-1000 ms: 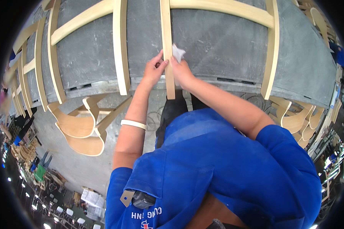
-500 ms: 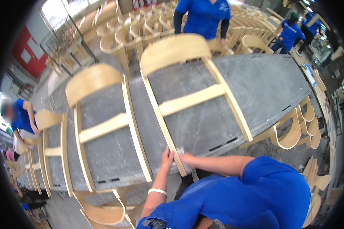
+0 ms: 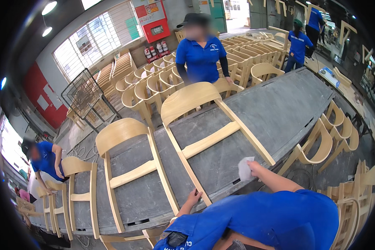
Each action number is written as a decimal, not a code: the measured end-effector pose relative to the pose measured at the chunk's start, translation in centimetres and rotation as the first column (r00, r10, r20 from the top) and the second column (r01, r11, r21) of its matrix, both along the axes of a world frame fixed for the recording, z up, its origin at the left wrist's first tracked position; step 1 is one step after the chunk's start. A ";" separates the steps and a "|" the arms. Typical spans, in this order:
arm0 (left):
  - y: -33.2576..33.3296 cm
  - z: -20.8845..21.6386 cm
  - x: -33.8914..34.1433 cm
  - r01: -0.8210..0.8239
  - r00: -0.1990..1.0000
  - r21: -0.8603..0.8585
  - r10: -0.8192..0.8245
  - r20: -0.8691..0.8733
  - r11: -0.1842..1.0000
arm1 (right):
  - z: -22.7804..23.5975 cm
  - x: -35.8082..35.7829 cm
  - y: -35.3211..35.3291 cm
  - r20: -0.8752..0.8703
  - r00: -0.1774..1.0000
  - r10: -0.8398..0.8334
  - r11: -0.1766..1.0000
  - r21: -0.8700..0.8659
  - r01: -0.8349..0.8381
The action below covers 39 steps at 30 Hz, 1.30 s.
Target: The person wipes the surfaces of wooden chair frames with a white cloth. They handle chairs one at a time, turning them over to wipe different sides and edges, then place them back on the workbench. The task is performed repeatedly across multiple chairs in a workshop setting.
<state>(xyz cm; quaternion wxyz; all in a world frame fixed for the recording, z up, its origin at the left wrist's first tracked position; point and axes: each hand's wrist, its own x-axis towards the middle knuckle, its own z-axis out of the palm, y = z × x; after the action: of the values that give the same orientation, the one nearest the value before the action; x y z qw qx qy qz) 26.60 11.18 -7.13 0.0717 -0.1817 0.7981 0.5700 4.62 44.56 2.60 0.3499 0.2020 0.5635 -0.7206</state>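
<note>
A light wooden chair frame [image 3: 210,139] lies on the grey table [image 3: 279,112] in front of me, its curved backrest at the far side and its two legs pointing toward me. My left hand [image 3: 191,199] grips the near end of its left leg, fingertips at the leg's edge. Between the two leg ends, my right hand [image 3: 255,168] pinches a thin whitish sheet [image 3: 245,168], apart from the wood; whether it is cloth or abrasive paper I cannot tell. A second chair frame [image 3: 133,176] lies just to the left.
More frames [image 3: 81,196] line the table leftward, where a co-worker [image 3: 48,160] leans over. Another co-worker [image 3: 202,60] stands across the table. Rows of chairs [image 3: 150,85] fill the floor behind; curved chair parts [image 3: 321,143] stand at the right below the table edge.
My right hand has moved with the sheet from the left leg's near end toward the right. My left hand stays by that leg. The view has tilted up, showing more of the room.
</note>
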 end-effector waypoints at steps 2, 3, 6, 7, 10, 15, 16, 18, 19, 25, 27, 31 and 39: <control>0.0 0.1 0.3 0.014 1.000 0.035 -0.015 0.018 0.999 | -1.2 1.5 2.9 0.035 0.997 -0.065 0.990 0.130 0.060; 0.1 0.2 0.5 0.027 0.999 0.024 -0.028 0.019 0.999 | -1.6 2.4 4.0 0.025 0.996 -0.083 0.984 0.160 0.078; 0.2 0.4 0.7 0.056 0.998 0.003 -0.055 -0.012 0.998 | -2.0 5.1 6.4 0.024 0.996 -0.081 0.967 0.243 0.073; 0.3 0.5 0.8 0.059 0.998 -0.009 -0.059 0.006 0.998 | -2.0 5.7 6.8 0.050 0.998 -0.048 0.964 0.263 0.034; 0.3 0.8 0.8 0.069 0.998 -0.020 -0.069 0.007 0.997 | -2.1 6.3 7.6 0.101 0.995 0.010 0.948 0.317 -0.041; 0.3 1.2 0.7 0.086 0.996 -0.055 -0.085 0.026 0.995 | -3.6 5.2 7.6 0.050 0.978 0.201 0.885 0.419 -0.203; 0.3 1.5 0.7 0.095 0.995 -0.058 -0.092 0.042 0.994 | -3.8 5.1 7.5 0.037 0.971 0.236 0.853 0.471 -0.225; 0.5 2.0 0.7 0.082 0.997 -0.077 -0.081 0.017 0.994 | -3.7 5.2 7.0 0.018 0.961 0.276 0.826 0.507 -0.246; 0.6 2.2 0.7 0.083 0.996 -0.070 -0.081 0.029 0.994 | -3.3 5.5 6.7 0.010 0.959 0.282 0.833 0.494 -0.250; 0.6 2.2 0.7 0.088 0.996 -0.096 -0.085 0.038 0.991 | -0.6 7.3 5.4 0.052 0.954 0.294 0.777 0.568 -0.271; 0.3 1.6 0.7 0.077 0.997 -0.070 -0.075 0.033 0.995 | -0.7 7.3 5.6 0.045 0.942 0.331 0.739 0.609 -0.289; 0.2 1.1 0.7 0.107 0.994 -0.071 -0.106 0.024 0.992 | -2.1 7.3 6.3 0.050 0.928 0.369 0.682 0.664 -0.307; -0.9 -0.4 0.6 0.100 0.993 -0.099 -0.094 0.065 0.990 | -3.2 6.4 6.6 0.129 0.934 0.333 0.692 0.639 -0.335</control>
<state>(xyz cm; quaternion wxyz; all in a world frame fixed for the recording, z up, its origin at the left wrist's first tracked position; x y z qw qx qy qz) 27.15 10.26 -7.53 0.1138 -0.1631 0.8316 0.5186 11.01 51.16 -0.59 0.3834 0.2063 0.8050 -0.4030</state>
